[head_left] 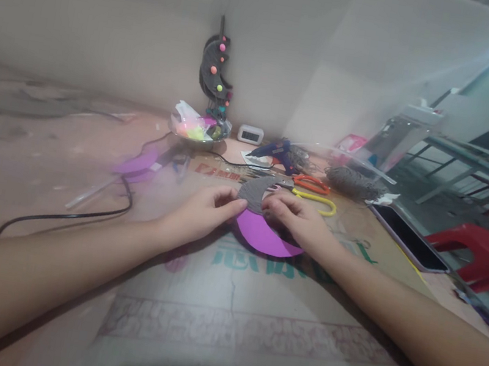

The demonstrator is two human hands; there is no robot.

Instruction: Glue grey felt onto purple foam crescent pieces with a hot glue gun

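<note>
A purple crescent-shaped piece (264, 235) lies on the cardboard (252, 308), its upper part wrapped in grey yarn (256, 192). My left hand (199, 216) presses its fingertips against the left edge of the crescent, fingers closed together. From the other side, my right hand (299, 216) pinches the grey wrapped part. A strand of grey yarn leads off to the right toward a yarn bundle (356, 183).
Orange-handled scissors (312, 184) and yellow-handled scissors (320, 202) lie just behind my hands, with a blue glue gun (280, 151) farther back. A bowl of coloured bits (198, 129), a small clock (251, 134), a phone (407, 236), a black cable (81, 216) and another purple piece (136, 163) are around.
</note>
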